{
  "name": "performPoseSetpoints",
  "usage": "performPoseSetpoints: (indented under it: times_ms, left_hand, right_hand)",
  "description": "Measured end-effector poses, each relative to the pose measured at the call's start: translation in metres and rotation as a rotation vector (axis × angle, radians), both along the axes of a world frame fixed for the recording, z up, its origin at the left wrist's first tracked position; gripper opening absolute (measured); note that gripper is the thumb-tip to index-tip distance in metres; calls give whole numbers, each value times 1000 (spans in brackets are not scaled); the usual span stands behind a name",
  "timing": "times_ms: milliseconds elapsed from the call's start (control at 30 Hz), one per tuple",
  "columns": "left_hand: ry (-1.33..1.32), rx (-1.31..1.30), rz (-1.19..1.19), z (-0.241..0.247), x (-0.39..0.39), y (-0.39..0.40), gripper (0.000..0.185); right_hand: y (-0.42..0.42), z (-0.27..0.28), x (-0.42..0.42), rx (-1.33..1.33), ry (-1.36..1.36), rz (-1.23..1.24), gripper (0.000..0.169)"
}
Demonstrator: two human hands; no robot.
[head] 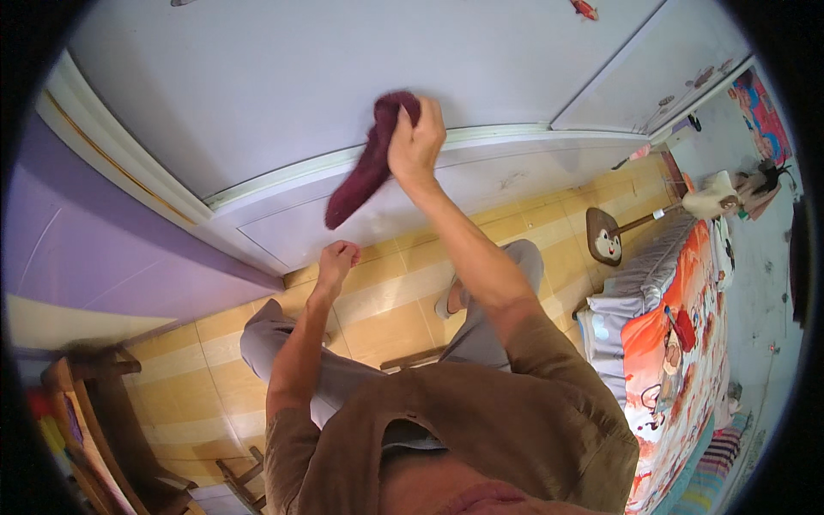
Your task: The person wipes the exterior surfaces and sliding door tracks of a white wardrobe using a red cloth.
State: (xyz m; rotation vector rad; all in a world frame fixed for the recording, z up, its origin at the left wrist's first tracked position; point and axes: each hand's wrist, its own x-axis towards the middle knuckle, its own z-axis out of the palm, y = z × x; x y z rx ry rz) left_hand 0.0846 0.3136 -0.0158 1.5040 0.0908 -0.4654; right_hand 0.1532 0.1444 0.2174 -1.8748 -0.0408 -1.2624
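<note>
My right hand grips a dark maroon cloth, which looks knitted or fluffy. The cloth hangs down to the left over the pale ledge of a white sliding door panel, its upper end bunched between thumb and fingers. Whether it touches the panel cannot be told. Lower and to the left, my left hand is held in front of the low white base, its fingers curled with nothing visible in them. The door's bottom track runs behind my right hand.
A purple curved panel stands at the left. Below it is a wooden chair or bench. On the right are a bed with an orange and white patterned cover and a brown paddle-shaped object with a cartoon face. Tiled floor lies below.
</note>
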Motion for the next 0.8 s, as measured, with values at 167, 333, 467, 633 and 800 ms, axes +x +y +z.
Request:
performPoseSetpoints:
  times_ms: [167,333,467,633,800]
  left_hand:
    - [0,16,-8,-9,2,1,17]
    - [4,-30,-41,-5,4,-1,17]
    - [26,-33,-10,4,1,2,16]
    - [4,-35,-69,3,-3,-5,17]
    - [21,-30,-61,1,-2,1,16]
  right_hand:
    - [77,66,44,-370,-514,-57,33]
    - [69,60,63,-783,-614,25,24]
    - [-19,44,65,-948,-505,103,30]
    - [-177,-1,29,-712,-103,-365,37]
    - [-145,3,37,-29,-65,-587,17]
